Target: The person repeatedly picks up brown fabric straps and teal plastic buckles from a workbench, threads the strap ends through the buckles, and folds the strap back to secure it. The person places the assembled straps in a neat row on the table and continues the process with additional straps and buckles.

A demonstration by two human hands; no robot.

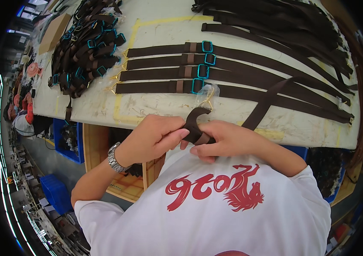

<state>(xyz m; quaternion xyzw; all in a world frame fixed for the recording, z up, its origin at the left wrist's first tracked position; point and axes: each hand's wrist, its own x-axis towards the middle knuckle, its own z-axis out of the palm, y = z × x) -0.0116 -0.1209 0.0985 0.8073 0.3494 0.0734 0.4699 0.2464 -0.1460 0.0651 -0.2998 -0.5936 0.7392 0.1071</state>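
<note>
My left hand [163, 133], with a metal watch on the wrist, is closed with thumb and fingers pinching a dark brown webbing strap [193, 129] at the table's near edge. My right hand [227, 139] grips the same strap from the other side, beside its lighter brown keeper loop [204, 139]. The strap's end curls up between the hands. Just beyond it lies a gold-coloured hook [207, 102] partly wrapped in clear plastic. A length of strap [266, 100] rises from behind my right hand and bends over to the right.
Several dark straps with blue-filmed buckles [197, 86] lie side by side across the white table [164, 109]. A heap of buckled straps [89, 47] is at far left, loose straps [284, 25] at far right. Blue crates [56, 194] stand on the floor at left.
</note>
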